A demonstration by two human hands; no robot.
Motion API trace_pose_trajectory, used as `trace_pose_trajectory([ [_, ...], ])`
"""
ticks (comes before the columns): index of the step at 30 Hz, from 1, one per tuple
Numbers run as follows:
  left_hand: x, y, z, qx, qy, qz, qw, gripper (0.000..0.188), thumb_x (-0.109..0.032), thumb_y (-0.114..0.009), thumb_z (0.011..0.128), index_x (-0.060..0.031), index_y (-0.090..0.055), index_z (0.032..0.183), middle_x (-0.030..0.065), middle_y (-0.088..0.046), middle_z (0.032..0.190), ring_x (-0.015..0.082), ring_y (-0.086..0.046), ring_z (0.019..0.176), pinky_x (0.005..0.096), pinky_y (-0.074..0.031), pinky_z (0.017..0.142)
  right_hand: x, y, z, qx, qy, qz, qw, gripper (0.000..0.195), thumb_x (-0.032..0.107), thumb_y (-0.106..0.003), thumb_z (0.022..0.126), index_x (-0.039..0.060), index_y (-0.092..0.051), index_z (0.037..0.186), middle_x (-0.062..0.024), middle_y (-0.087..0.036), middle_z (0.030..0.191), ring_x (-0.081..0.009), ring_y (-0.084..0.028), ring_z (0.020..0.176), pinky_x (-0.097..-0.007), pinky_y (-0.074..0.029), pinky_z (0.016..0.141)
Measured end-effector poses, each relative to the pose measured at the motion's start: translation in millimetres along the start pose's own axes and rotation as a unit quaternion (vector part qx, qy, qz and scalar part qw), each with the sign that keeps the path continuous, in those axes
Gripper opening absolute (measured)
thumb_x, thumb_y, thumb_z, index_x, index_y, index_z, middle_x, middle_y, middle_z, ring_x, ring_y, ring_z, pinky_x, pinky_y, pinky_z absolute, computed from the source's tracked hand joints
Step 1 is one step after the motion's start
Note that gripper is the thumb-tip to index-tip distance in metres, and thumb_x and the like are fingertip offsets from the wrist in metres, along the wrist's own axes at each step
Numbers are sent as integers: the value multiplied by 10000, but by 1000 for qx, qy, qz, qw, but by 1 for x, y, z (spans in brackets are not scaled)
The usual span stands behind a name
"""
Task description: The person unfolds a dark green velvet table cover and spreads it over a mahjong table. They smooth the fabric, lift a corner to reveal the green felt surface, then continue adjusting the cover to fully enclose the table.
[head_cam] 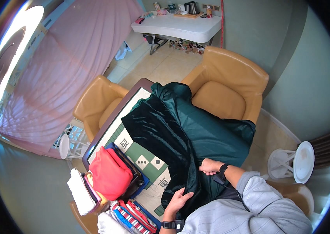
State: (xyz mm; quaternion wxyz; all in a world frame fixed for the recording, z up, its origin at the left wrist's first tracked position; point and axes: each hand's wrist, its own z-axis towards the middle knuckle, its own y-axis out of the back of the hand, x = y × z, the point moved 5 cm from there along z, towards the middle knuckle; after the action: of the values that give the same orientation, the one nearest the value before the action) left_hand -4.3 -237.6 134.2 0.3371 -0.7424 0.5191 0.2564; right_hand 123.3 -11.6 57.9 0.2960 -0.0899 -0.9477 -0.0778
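A large dark green velvet garment or cloth with a smooth, satin-like green side lies spread over a square table with a mahjong-tile pattern. My left hand grips a fold of the velvet near the table's front edge. Farther right, my right hand is closed on the cloth where the velvet meets the smooth side. The cloth's right part hangs over the table's edge. A folded red garment tops a stack at the table's left corner.
Folded striped clothes and a white folded stack sit at the lower left. Tan armchairs stand around the table. White stools are at right and left. A white desk holding a kettle stands at the back.
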Motion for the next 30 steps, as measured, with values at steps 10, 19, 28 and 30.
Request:
trace_pose_trajectory([
  [10, 7, -14, 14, -121, -78, -11, 990, 171, -16, -741, 934, -34, -682, 1094, -31, -683, 969, 67, -600, 861, 242, -493, 779, -13, 3, 17, 16, 6, 105, 994, 617, 505, -408, 1103, 50, -627, 748, -92, -674, 660, -188, -584, 467, -340, -475, 425],
  [19, -24, -50, 6, -162, -63, -10, 985, 237, -59, -729, 1006, 10, -721, 1233, -36, -714, 1052, 62, -603, 915, 244, -510, 847, -10, 11, 22, 14, 29, 280, 960, 989, 844, -308, 1023, -74, -674, 1056, -227, -742, 913, -251, -685, 608, -343, -559, 494],
  [28, -110, -109, 12, -60, -74, -80, 992, 358, -64, -752, 1021, 7, -673, 1363, -94, -641, 1030, 17, -538, 890, 196, -473, 800, 103, 92, 48, -48, 179, 214, 959, 249, 250, -732, 942, 10, -663, 946, -91, -670, 734, -203, -635, 539, -347, -498, 424],
  [30, -117, -118, 11, -16, -61, -107, 992, 386, -47, -753, 1017, 9, -657, 1386, -100, -632, 1044, 13, -537, 899, 192, -470, 805, 125, 109, 56, -71, 172, 184, 965, 369, 263, -749, 941, -59, -652, 1094, -156, -698, 935, -241, -695, 782, -380, -552, 580],
])
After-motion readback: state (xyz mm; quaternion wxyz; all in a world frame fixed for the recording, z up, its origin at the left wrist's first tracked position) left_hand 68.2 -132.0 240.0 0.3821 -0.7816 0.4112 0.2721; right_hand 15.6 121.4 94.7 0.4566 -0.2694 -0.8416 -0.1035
